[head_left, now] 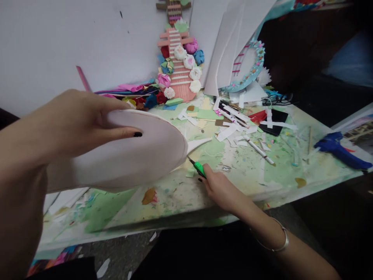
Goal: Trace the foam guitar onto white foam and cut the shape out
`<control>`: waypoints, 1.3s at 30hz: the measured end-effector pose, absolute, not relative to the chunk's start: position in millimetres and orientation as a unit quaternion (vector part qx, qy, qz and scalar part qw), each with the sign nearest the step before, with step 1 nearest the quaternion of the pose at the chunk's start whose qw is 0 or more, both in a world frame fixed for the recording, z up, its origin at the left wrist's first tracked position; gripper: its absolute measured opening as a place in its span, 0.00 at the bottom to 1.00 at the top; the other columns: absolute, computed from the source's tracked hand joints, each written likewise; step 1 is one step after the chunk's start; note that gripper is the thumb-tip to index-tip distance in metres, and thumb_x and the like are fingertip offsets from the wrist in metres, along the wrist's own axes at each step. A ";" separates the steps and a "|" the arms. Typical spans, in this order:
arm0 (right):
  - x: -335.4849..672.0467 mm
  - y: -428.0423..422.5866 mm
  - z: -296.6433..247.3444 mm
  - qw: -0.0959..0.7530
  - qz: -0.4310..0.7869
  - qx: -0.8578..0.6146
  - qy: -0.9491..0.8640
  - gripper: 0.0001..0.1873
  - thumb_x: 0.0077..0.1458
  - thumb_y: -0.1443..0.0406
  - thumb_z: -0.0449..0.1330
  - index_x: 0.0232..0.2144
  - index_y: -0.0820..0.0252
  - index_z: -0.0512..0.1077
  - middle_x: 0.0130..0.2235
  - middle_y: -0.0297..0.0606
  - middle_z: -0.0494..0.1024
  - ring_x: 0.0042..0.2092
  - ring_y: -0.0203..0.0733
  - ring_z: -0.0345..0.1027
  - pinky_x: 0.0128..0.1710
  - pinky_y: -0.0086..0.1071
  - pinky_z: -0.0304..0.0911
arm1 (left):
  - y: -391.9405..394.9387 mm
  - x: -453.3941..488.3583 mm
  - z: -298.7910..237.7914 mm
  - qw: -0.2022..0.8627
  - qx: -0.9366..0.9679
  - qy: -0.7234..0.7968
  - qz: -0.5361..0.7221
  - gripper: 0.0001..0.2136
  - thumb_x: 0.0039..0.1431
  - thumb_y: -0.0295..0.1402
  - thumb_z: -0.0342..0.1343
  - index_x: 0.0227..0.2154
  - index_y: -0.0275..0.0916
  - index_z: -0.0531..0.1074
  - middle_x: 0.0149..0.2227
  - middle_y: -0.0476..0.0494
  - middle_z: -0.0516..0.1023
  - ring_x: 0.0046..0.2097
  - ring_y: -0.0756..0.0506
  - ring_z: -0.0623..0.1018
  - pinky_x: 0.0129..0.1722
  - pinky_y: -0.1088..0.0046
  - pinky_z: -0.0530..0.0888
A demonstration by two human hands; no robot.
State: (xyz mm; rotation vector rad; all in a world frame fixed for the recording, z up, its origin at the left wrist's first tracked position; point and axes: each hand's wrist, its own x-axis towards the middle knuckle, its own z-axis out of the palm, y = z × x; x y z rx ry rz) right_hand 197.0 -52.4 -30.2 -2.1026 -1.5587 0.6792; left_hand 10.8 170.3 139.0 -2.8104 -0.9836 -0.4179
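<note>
My left hand (96, 120) grips the upper edge of a large white foam board piece (136, 155) with a rounded end, thumb on its near face and fingers behind. The piece is held tilted above the table. Closed in my right hand (218, 184) is a green utility knife (199, 169), its blade tip at the rounded edge of the board. A narrow white strip (199, 144) sticks out from that same edge, partly parted from the board. A thin line runs along the board's rim.
White paper scraps (229, 132), a marker (259, 150) and a black flat object (274, 121) lie on the stained table (175, 210). A blue glue gun (344, 149) rests at the right edge. Behind stand a pink flower-covered instrument model (182, 74) and a light-blue round frame (253, 72).
</note>
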 end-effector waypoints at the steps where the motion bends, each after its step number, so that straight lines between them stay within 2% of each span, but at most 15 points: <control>1: 196.5 -51.7 -30.1 0.216 0.249 -0.759 -0.562 0.10 0.62 0.64 0.44 0.43 0.63 0.60 0.26 0.39 0.71 0.26 0.39 0.59 0.26 0.29 0.45 | 171.5 6.0 138.9 0.057 -0.930 -0.336 -0.140 0.35 0.41 0.61 0.53 0.48 0.41 0.73 0.19 0.59 0.67 0.24 0.54 0.70 0.37 0.72 0.68; 6: 200.1 -46.4 -28.3 0.261 0.240 -0.760 -0.545 0.10 0.61 0.64 0.45 0.43 0.63 0.61 0.28 0.39 0.71 0.29 0.40 0.63 0.28 0.29 0.49 | 170.4 -10.3 143.5 0.005 -0.903 -0.402 -0.153 0.31 0.40 0.57 0.60 0.44 0.40 0.76 0.20 0.57 0.71 0.22 0.54 0.69 0.27 0.79 0.65; 11: 215.5 -37.5 -10.5 0.453 0.194 -0.720 -0.489 0.11 0.60 0.58 0.49 0.42 0.57 0.62 0.27 0.31 0.68 0.28 0.37 0.63 0.30 0.30 0.56 | 156.0 -12.7 148.8 -0.118 -0.888 -0.383 -0.227 0.21 0.42 0.52 0.61 0.34 0.41 0.78 0.29 0.53 0.79 0.27 0.51 0.74 0.24 0.81 0.66; 15: 224.7 -31.2 10.2 0.607 0.221 -0.623 -0.442 0.17 0.58 0.56 0.54 0.48 0.54 0.61 0.23 0.25 0.62 0.19 0.31 0.56 0.20 0.27 0.55 | 141.8 -15.1 143.5 -0.204 -0.843 -0.400 -0.296 0.17 0.41 0.46 0.64 0.33 0.42 0.78 0.28 0.52 0.79 0.28 0.50 0.74 0.22 0.80 0.69; 19: 227.2 -26.2 23.5 0.689 0.251 -0.540 -0.413 0.19 0.57 0.58 0.57 0.50 0.52 0.60 0.22 0.22 0.58 0.16 0.29 0.53 0.15 0.25 0.52 | 133.3 -17.8 136.0 -0.252 -0.808 -0.386 -0.366 0.14 0.40 0.42 0.65 0.31 0.43 0.79 0.28 0.52 0.79 0.27 0.50 0.74 0.24 0.79 0.71; 24: 230.5 -23.9 27.7 0.701 0.254 -0.529 -0.405 0.19 0.55 0.58 0.58 0.48 0.53 0.61 0.35 0.30 0.69 0.17 0.25 0.54 0.13 0.25 0.52 | 135.8 -20.6 134.2 -0.211 -0.863 -0.364 -0.281 0.13 0.42 0.44 0.62 0.24 0.39 0.79 0.23 0.48 0.78 0.26 0.50 0.72 0.24 0.78 0.68; 27: 231.4 -24.3 26.2 0.688 0.238 -0.542 -0.421 0.18 0.56 0.58 0.57 0.48 0.53 0.61 0.36 0.31 0.71 0.17 0.25 0.55 0.14 0.26 0.53 | 133.0 -19.8 141.5 -0.161 -0.895 -0.348 -0.227 0.15 0.45 0.45 0.59 0.30 0.39 0.79 0.26 0.48 0.79 0.28 0.47 0.75 0.26 0.75 0.69; 32: 228.9 -24.6 27.9 0.642 0.173 -0.588 -0.460 0.14 0.59 0.60 0.54 0.46 0.55 0.61 0.38 0.34 0.73 0.21 0.28 0.60 0.21 0.27 0.58 | 107.7 -0.7 162.5 -0.035 -0.937 -0.271 -0.220 0.18 0.49 0.45 0.58 0.42 0.44 0.76 0.41 0.48 0.81 0.41 0.43 0.79 0.39 0.70 0.70; 36: 227.6 -25.2 34.2 0.577 0.110 -0.633 -0.505 0.13 0.61 0.60 0.51 0.47 0.57 0.61 0.37 0.37 0.74 0.31 0.37 0.69 0.30 0.31 0.64 | 94.0 24.1 168.3 0.028 -0.950 -0.234 -0.207 0.15 0.52 0.46 0.56 0.39 0.46 0.77 0.34 0.48 0.82 0.34 0.45 0.78 0.32 0.71 0.66; 39: 225.8 -31.2 39.6 0.513 0.002 -0.653 -0.557 0.16 0.61 0.62 0.50 0.50 0.59 0.61 0.42 0.42 0.74 0.42 0.42 0.69 0.40 0.35 0.65 | 91.8 37.2 167.5 0.036 -0.960 -0.214 -0.177 0.12 0.56 0.43 0.52 0.36 0.45 0.78 0.28 0.49 0.80 0.29 0.47 0.75 0.29 0.72 0.63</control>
